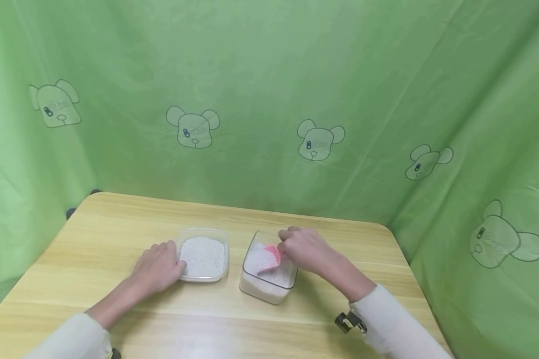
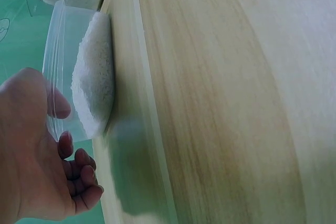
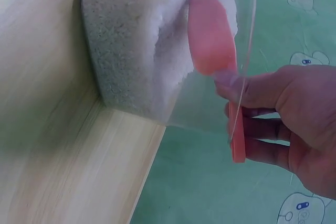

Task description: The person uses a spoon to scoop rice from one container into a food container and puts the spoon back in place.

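Note:
A pink scoop (image 1: 273,262) (image 3: 211,35) is pinched by its handle in my right hand (image 1: 306,249) (image 3: 296,119), its bowl against the white grains inside the deeper clear container (image 1: 265,289) (image 3: 121,51). To the left stands a lower clear container (image 1: 203,254) (image 2: 94,72) with white grains in it. My left hand (image 1: 157,267) (image 2: 39,150) grips its left rim, the thumb over the edge and the other fingers curled outside the wall.
Both containers stand on a light wooden table (image 1: 197,319), a short gap apart. Behind the table and along its sides hangs a green curtain (image 1: 251,65) printed with cartoon bear heads. A dark clip-like device (image 1: 351,321) is at the right sleeve.

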Demonstrator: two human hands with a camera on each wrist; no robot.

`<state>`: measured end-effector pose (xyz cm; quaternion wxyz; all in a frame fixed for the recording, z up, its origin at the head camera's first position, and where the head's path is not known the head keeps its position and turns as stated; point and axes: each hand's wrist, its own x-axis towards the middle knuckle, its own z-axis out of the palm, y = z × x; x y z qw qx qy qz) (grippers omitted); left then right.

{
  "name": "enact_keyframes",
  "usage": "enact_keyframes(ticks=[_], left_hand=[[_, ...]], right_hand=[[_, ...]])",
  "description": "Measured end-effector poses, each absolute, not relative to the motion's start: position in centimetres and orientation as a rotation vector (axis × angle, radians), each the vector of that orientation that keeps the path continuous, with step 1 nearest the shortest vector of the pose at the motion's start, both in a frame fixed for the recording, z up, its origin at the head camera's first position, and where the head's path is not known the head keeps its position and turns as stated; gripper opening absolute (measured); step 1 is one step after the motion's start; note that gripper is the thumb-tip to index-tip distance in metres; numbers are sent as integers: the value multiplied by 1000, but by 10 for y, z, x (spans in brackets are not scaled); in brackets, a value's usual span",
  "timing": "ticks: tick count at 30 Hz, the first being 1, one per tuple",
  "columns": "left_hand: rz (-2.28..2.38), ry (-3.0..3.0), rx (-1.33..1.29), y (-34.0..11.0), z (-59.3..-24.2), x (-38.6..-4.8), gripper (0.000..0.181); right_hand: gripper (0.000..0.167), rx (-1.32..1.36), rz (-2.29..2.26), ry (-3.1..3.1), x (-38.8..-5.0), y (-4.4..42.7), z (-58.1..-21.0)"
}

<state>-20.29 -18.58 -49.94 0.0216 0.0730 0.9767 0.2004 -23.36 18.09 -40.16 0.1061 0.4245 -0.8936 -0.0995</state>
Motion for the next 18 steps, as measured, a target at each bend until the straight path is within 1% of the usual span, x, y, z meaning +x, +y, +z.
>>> enact_keyframes(ticks=[3,9,18], left_hand=[[623,3023,222,-186,-499,-203,27],[626,3019,224,-186,-500,-202,27],[614,3020,223,-186,-499,-203,27]], right_hand=[[9,1244,-229,-2680,-234,184,-400],[5,1260,-168,-2719,-236,188,-399],[9,1280,-67,-2741,-237,193,-397]])
